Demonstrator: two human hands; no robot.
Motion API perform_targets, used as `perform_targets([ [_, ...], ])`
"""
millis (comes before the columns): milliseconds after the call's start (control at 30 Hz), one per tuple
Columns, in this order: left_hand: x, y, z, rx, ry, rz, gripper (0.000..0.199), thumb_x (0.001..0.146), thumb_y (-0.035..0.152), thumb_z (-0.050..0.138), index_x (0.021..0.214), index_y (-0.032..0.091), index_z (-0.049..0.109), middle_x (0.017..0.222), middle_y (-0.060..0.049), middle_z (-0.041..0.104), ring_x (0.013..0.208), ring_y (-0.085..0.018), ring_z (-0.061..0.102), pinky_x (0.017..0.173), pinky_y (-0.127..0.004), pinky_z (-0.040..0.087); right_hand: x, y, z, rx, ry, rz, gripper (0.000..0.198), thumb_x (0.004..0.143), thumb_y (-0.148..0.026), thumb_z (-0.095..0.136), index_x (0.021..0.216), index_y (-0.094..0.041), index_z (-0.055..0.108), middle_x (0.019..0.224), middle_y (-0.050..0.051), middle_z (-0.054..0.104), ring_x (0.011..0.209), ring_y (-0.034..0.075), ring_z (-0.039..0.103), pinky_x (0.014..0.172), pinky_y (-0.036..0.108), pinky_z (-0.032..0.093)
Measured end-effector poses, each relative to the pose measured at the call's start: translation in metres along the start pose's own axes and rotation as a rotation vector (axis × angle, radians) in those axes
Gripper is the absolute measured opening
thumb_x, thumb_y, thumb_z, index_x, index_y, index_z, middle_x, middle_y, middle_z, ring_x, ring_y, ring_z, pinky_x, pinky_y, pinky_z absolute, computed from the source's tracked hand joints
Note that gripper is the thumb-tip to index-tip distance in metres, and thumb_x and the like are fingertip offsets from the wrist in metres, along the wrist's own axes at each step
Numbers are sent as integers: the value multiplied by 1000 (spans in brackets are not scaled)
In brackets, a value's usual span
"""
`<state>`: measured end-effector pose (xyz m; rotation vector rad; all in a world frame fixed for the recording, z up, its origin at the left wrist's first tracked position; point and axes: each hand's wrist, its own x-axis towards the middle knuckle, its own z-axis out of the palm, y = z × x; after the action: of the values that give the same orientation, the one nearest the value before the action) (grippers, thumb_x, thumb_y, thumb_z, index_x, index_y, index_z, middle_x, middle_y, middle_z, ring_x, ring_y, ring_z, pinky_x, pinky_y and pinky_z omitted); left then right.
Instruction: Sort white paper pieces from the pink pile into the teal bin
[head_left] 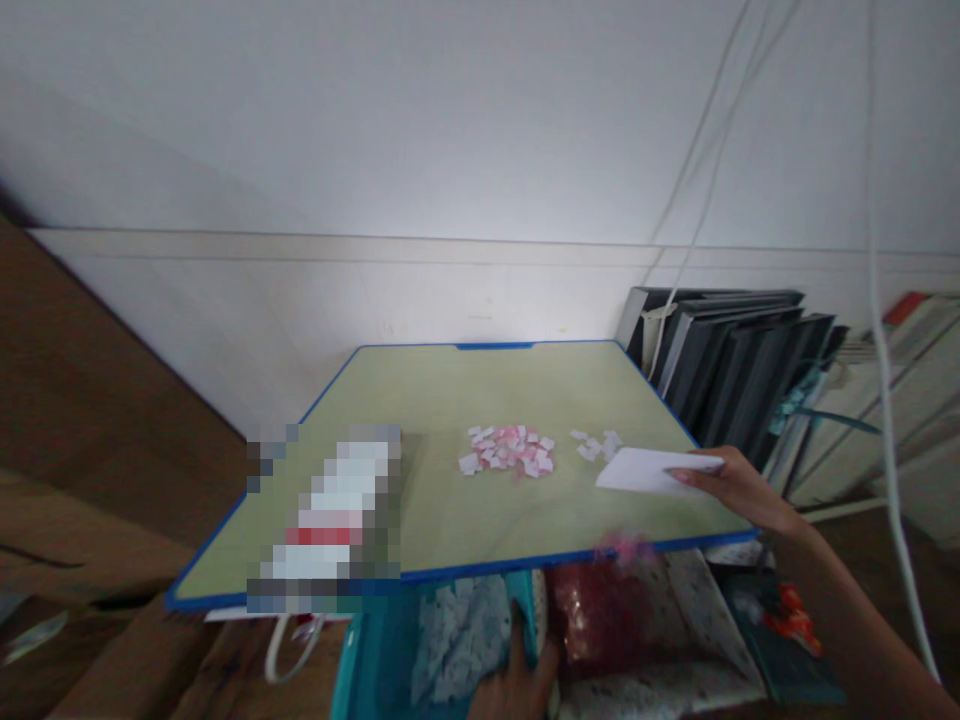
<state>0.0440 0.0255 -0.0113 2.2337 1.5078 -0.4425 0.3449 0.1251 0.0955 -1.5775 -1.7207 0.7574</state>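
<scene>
In my right hand (712,478) a flat white piece of paper (645,470), perhaps an envelope, is pinched between thumb and fingers. It is held over the right side of a pale green board (450,520) with a blue edge. Just behind the paper lie a few small white pieces (592,446). A larger pile of small white and pink pieces (508,450) lies mid-board. Low in the view, my left hand (517,685) straddles the right wall of a teal bin (375,650), fingers on either side. Inside the bin are many small white packets (461,635).
A blurred-out object (330,520) stands on the board's left. Right of the bin lies a clear bag with red contents (600,620). Dark folders (735,370) lean against the wall at right. White cables (877,330) hang down there. Brown boxes (90,420) stand at left.
</scene>
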Motion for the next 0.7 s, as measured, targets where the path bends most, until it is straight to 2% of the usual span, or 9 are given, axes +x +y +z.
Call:
perform_targets([
  [100,-1,1,-3,-5,0,-15,62,68,40,57,125,31,33,129,-22,37,78,-29,61,64,-42,50,7,3,1,88,-63,93,34,65,-41,60,73,-9,69,54,3,62,48,14,52,43,24,41],
  [200,-1,1,-4,23,-4,-7,56,70,36,56,123,28,38,129,-22,38,82,-29,60,65,-41,50,9,0,8,119,-115,85,37,65,-42,59,76,-8,68,60,5,63,54,15,53,48,25,43],
  [400,1,0,4,66,4,-15,59,70,28,56,125,28,34,131,-23,33,79,-28,61,64,-40,50,3,-15,27,123,-276,60,30,59,-37,65,62,-7,66,45,-2,51,44,8,40,41,20,33],
  [567,2,-2,7,44,13,5,61,70,36,56,126,30,33,131,-21,34,80,-28,61,65,-40,50,-13,-21,32,102,-285,22,31,59,-39,64,53,-9,62,43,-3,46,42,6,34,38,18,27],
  [667,3,-1,7,44,27,-10,67,69,35,57,128,32,27,130,-22,36,76,-28,61,63,-42,50,-17,-18,26,83,-229,-68,32,59,-42,65,56,-10,65,46,-1,52,44,8,41,40,19,31],
  [700,3,-1,8,45,37,-15,67,69,34,57,128,32,27,130,-22,36,75,-29,61,62,-42,50,-15,-15,22,69,-171,-82,32,58,-41,65,59,-10,66,48,0,55,46,9,44,41,20,34],
])
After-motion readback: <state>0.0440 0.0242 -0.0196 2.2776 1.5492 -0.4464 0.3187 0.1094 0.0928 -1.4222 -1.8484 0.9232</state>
